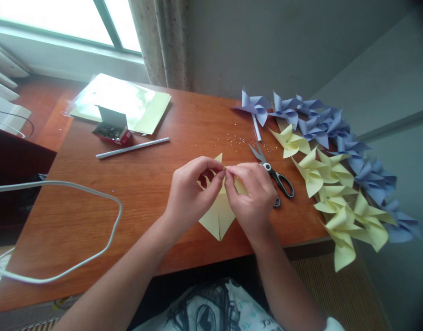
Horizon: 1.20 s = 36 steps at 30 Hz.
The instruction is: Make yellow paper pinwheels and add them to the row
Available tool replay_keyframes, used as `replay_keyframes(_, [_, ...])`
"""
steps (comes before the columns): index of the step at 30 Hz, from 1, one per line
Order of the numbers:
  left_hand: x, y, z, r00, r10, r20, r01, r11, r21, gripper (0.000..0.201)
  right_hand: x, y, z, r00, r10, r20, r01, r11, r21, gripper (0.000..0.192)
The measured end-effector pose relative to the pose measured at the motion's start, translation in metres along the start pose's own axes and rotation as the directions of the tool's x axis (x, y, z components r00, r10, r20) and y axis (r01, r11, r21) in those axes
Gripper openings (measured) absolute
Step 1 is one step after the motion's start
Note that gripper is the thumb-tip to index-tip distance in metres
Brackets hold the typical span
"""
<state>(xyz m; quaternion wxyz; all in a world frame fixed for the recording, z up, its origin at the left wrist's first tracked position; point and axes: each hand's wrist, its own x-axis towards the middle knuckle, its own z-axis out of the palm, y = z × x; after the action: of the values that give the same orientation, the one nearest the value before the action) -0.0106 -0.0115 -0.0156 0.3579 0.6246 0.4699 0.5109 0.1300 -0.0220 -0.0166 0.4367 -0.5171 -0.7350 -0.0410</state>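
Observation:
A pale yellow paper piece (219, 216), cut and partly folded, lies on the wooden desk (135, 202) in front of me. My left hand (191, 193) and my right hand (251, 195) both pinch its folded tips together at the centre, fingertips meeting above the sheet. Black-handled scissors (273, 172) lie just right of my right hand. Finished yellow pinwheels (332, 184) and purple pinwheels (318, 122) are lined up along the desk's right side.
A small open box of pins (112, 129) sits on a stack of yellow paper sheets (128, 101) at the back left. A white stick (132, 148) lies near it. A white cable (77, 220) loops over the left of the desk. Tiny scattered bits (237, 138) lie behind the scissors.

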Motion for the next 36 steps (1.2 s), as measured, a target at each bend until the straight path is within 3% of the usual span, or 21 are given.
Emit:
replay_keyframes(11, [-0.0019,-0.0005,0.0006,0.986,0.148,-0.079,-0.13,0.972,0.197,0.007,0.001,-0.0024,-0.0001,0.998,0.055,-0.006,-0.055,0.998,0.033,0.01])
replay_keyframes(24, [-0.0039,0.0007,0.0007,0.994,0.061,-0.093,-0.04,0.975,0.22,0.004,0.0001,-0.0044,0.0037,1.0,0.024,-0.02,-0.024,1.0,-0.015,0.011])
replay_keyframes(36, [-0.0044,-0.0001,0.0014,0.985,0.158,-0.068,-0.125,0.932,0.341,0.007,-0.0014,-0.0068,0.0065,1.0,-0.014,-0.001,0.014,0.998,-0.063,0.014])
